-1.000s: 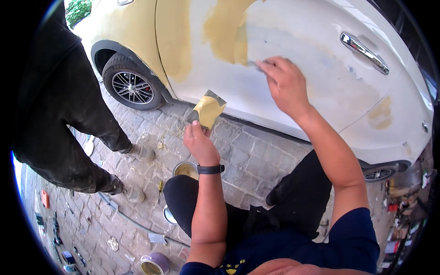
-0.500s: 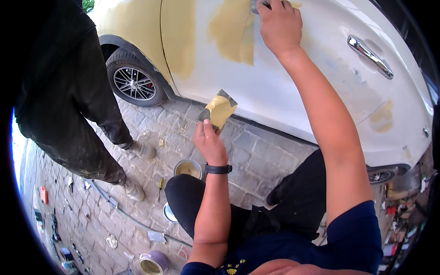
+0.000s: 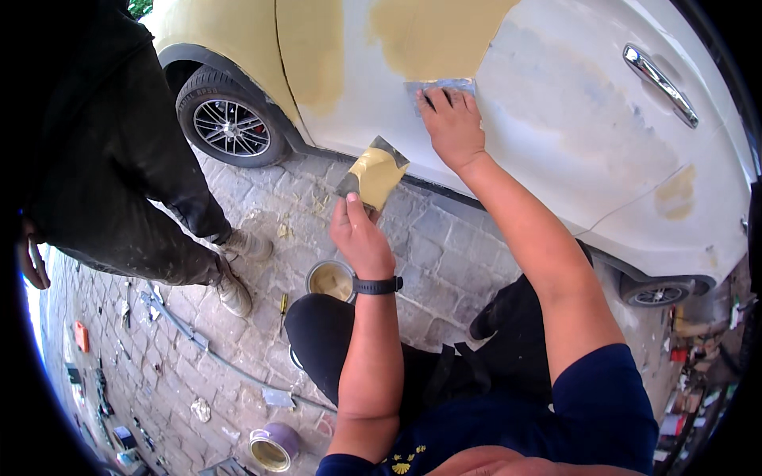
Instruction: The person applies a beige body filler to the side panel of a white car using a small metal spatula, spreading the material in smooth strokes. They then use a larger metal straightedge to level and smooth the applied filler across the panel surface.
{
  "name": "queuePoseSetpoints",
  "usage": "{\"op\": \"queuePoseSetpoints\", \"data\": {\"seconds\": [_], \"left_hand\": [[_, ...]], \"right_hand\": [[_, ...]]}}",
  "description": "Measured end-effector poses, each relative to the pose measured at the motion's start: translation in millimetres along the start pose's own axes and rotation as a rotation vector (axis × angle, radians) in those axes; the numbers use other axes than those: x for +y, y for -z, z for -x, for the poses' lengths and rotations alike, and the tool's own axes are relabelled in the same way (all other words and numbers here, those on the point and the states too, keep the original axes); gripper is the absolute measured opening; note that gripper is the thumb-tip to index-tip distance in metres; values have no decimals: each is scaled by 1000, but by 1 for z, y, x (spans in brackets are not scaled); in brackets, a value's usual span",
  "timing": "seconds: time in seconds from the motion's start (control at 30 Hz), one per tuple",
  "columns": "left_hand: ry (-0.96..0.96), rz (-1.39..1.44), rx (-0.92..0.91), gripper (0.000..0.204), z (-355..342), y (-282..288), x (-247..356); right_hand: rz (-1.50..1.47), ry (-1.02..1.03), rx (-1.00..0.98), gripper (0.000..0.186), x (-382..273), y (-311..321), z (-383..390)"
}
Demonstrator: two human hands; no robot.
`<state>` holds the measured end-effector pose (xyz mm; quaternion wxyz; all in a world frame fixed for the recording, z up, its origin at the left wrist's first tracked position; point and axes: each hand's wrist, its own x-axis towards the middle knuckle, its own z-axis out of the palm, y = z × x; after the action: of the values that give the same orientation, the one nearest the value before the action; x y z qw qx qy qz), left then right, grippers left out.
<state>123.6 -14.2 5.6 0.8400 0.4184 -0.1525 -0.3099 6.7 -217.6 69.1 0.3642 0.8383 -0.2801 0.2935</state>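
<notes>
My left hand (image 3: 367,242) grips a flat metal putty plate (image 3: 347,185), and pale yellow filler (image 3: 376,176) covers most of its face. Pressed to the white car door (image 3: 548,119), my right hand (image 3: 456,131) holds a thin grey putty spreader (image 3: 468,84) flat against the panel. Just above the spreader's edge lies a broad smooth patch of yellow filler (image 3: 432,36). Farther right on the same side of the car is a smaller yellow patch (image 3: 677,193), beyond some greyish smears on the door.
A person in dark trousers (image 3: 131,174) stands at the left, beside the front wheel (image 3: 230,127). Near my knee are an open tin of filler (image 3: 332,279) and a screwdriver (image 3: 283,302). A purple-sided tin (image 3: 278,444) and a hose (image 3: 238,370) lie on the paving.
My right hand has come down the door with the spreader, and the yellow patch above it now looks wider and smoother. The left hand with the plate has barely shifted.
</notes>
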Motion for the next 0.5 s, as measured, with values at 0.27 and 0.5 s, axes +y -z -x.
{"op": "queuePoseSetpoints", "data": {"seconds": [0.27, 0.5], "left_hand": [[-17, 53, -3, 27, 2, 0, 7], [23, 24, -98, 28, 7, -7, 3]], "right_hand": [[-172, -21, -238, 34, -16, 28, 51], [-1094, -470, -73, 34, -40, 102, 53]]}}
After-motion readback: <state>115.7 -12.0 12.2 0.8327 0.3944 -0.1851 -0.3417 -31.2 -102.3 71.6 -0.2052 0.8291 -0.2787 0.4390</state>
